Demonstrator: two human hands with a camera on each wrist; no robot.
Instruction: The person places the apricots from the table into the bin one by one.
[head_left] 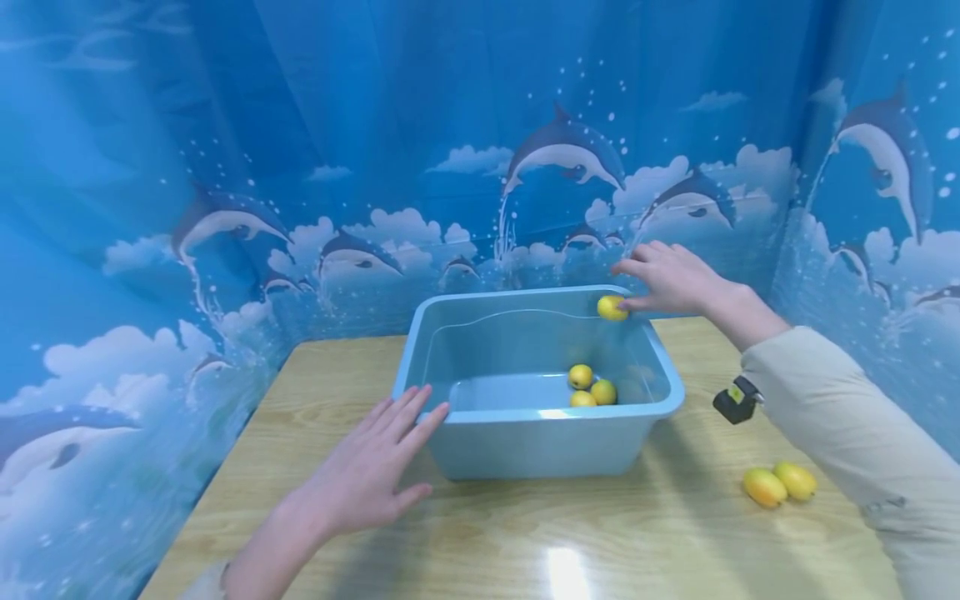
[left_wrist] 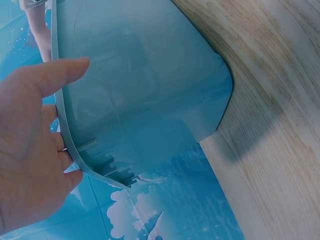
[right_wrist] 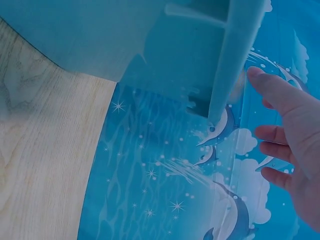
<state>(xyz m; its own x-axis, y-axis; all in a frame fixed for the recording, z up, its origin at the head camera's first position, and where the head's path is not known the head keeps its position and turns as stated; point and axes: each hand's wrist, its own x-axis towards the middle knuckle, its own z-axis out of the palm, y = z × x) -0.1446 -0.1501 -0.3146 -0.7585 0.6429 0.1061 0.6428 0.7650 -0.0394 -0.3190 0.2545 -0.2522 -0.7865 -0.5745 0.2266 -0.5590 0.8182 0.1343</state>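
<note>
My right hand point(head_left: 671, 279) is over the back right corner of a light blue plastic bin point(head_left: 532, 450), thumb and fingers apart. A small yellow fruit point(head_left: 612, 307) shows beside the thumb tip, inside the bin's back rim; no grip on it is visible. Three similar fruits point(head_left: 581, 377) lie on the bin floor at the right. My left hand point(head_left: 367, 467) is spread with straight fingers at the front left corner. In the left wrist view, the left hand point(left_wrist: 35, 145) has its fingers by the rim; contact is unclear. The right hand point(right_wrist: 295, 135) looks empty in its wrist view.
Two more yellow-orange fruits point(head_left: 765, 487) lie together on the wooden table point(head_left: 480, 550), right of the bin and near the right sleeve. A small black device point(head_left: 738, 400) is on the right wrist. Blue dolphin-print curtains point(head_left: 420, 125) surround the table's back and sides.
</note>
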